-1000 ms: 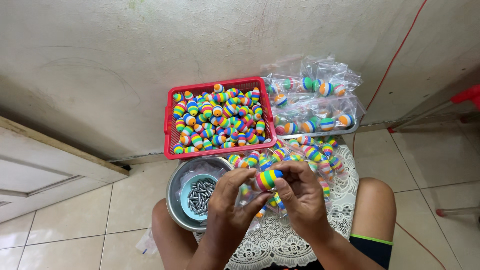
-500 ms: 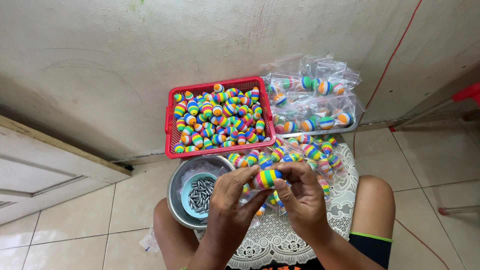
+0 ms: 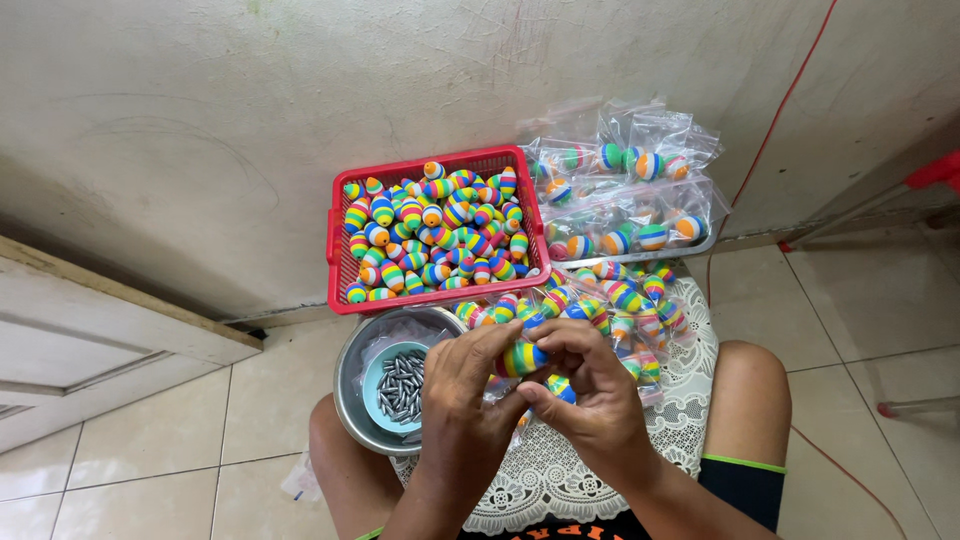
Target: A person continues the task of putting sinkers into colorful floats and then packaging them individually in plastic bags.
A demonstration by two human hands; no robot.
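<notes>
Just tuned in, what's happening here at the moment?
A person sits on a tiled floor and holds one rainbow-striped oval float between both hands: the left hand and the right hand pinch it over a lace cloth on the lap. A red basket full of the same floats stands by the wall, with bagged ones beside it. A metal bowl at the left knee holds a small blue dish of grey metal pieces.

My left hand [image 3: 465,395] and right hand [image 3: 590,400] cover most of the striped float [image 3: 523,358] between them, so I can't tell how my fingertips sit on its far side. My forearms run off the bottom edge. The metal bowl [image 3: 350,400] is partly hidden behind my left hand, and the small grey pieces [image 3: 400,385] inside are too small to identify.
</notes>
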